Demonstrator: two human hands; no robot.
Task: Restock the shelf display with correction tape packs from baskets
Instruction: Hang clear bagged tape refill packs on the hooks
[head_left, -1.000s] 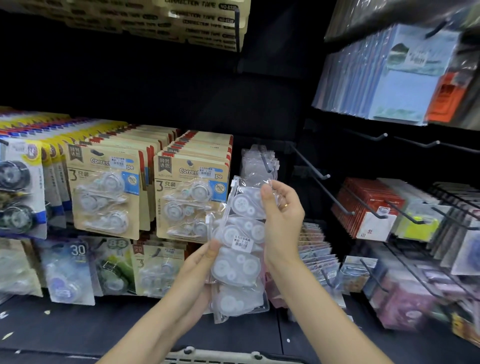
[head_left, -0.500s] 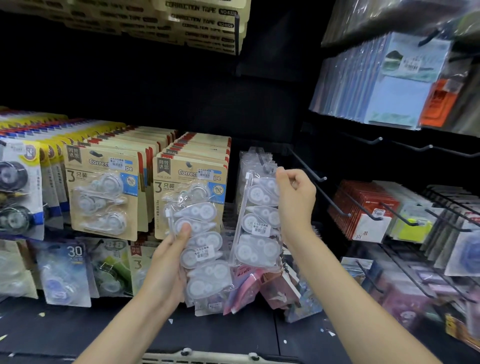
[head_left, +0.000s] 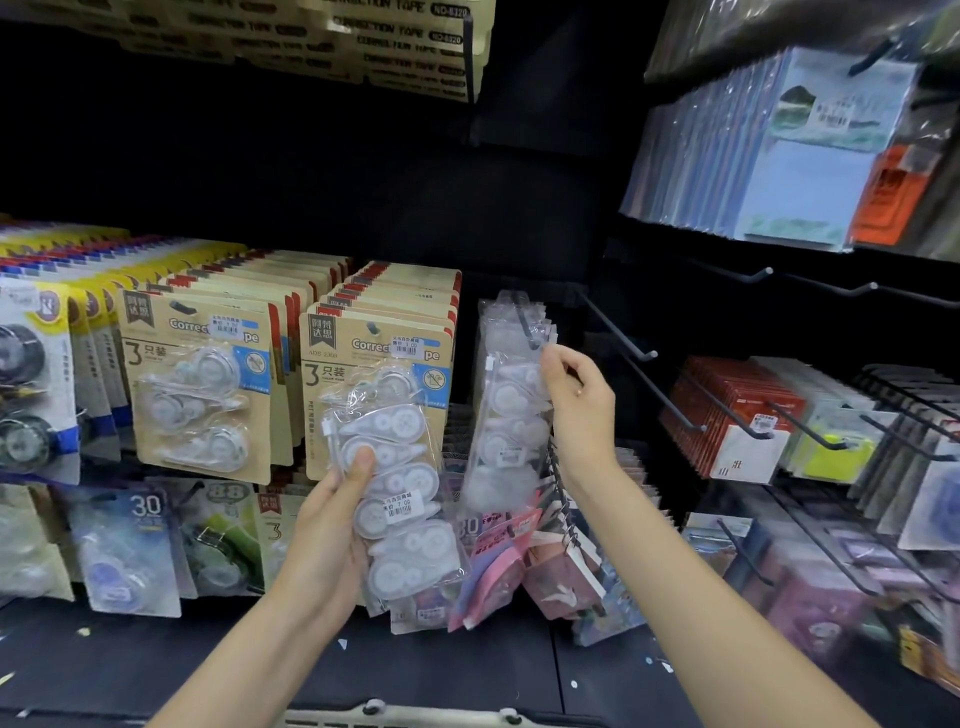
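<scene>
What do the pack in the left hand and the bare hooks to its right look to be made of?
Pack in the left hand: seemingly clear glossy plastic film, crinkled, with glare and white dispensers visible through it. Bare hooks: probably metal wire, thin, grey, dull sheen, upturned tips; coating unclear.

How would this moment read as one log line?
left hand: holds clear correction tape pack | right hand: hanging second clear pack on black peg

Two clear correction tape packs (head_left: 397, 493), upright.
</scene>
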